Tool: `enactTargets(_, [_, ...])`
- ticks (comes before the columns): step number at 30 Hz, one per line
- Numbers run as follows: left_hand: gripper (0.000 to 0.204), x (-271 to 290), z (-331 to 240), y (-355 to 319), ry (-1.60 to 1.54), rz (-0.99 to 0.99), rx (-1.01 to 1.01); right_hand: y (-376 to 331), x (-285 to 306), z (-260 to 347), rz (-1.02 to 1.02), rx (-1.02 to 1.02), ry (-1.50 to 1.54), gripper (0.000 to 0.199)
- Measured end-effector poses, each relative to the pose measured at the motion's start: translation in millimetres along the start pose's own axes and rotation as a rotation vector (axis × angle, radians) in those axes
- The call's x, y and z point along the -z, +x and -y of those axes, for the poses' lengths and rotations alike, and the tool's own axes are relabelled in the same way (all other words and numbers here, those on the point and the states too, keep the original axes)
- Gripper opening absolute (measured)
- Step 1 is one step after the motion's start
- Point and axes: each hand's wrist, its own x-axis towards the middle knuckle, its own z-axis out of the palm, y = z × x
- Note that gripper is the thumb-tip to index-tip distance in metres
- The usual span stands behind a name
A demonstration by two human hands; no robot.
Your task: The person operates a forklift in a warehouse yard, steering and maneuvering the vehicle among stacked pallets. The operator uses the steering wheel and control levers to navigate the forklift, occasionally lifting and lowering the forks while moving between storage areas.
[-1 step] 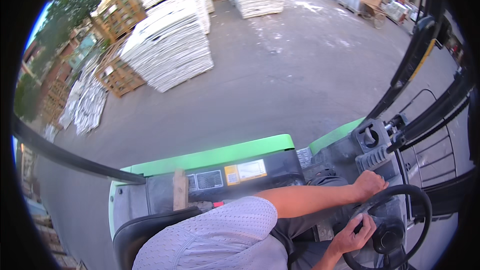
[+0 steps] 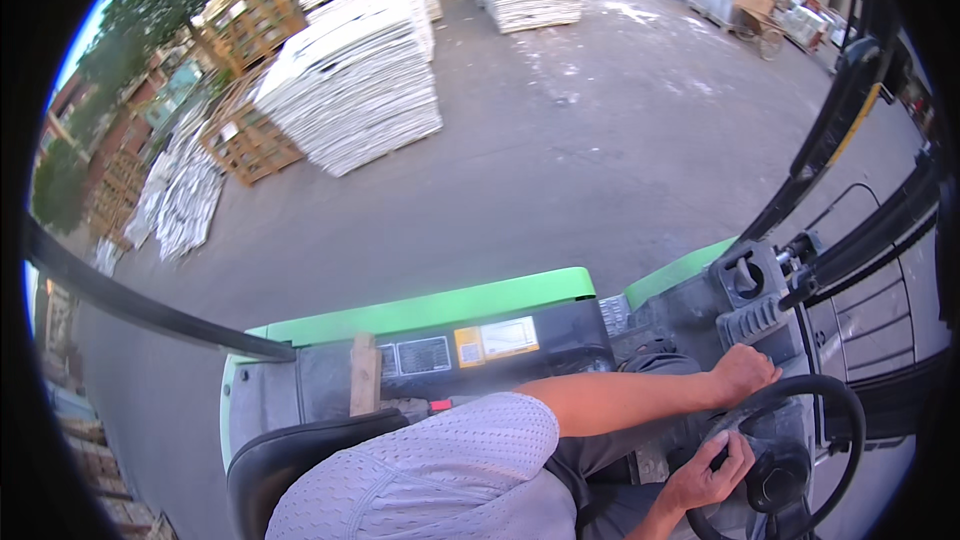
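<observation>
A person sits on a green forklift [image 2: 430,308] in a paved yard. The left hand [image 2: 742,372] rests on the black steering wheel's [image 2: 838,410] upper rim, apparently curled over it. The right hand [image 2: 708,472] grips the wheel's knob near its hub. Stacked white slabs [image 2: 355,90] stand well apart.

The one camera sits on my head and looks down over my shoulder at the black steering wheel [image 2: 790,460], quite near; beyond the wheel it sees the yard's concrete ground [image 2: 560,170].
</observation>
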Motion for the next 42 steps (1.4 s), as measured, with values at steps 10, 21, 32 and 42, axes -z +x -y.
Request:
enactTargets(10, [0.045,-23.6,-15.3,1.2,-0.072,0.096,0.036,0.7,30.5,4.5,0.025,0.015,-0.06,0.013])
enactTargets(21, [0.043,-3.6,1.7,-10.2,-0.032,0.059,0.035,-54.8,72.3,-1.0,0.042,-0.07,-0.124,0.015])
enactTargets(32, [0.048,38.7,29.9,-33.5,-0.021,0.13,0.038,-82.3,88.8,18.7,-0.118,-0.183,-0.326,0.02])
enactTargets(42, [0.048,59.9,33.7,-46.2,0.006,0.077,0.033,-19.1,118.7,1.6,-0.407,-0.394,-0.519,0.029])
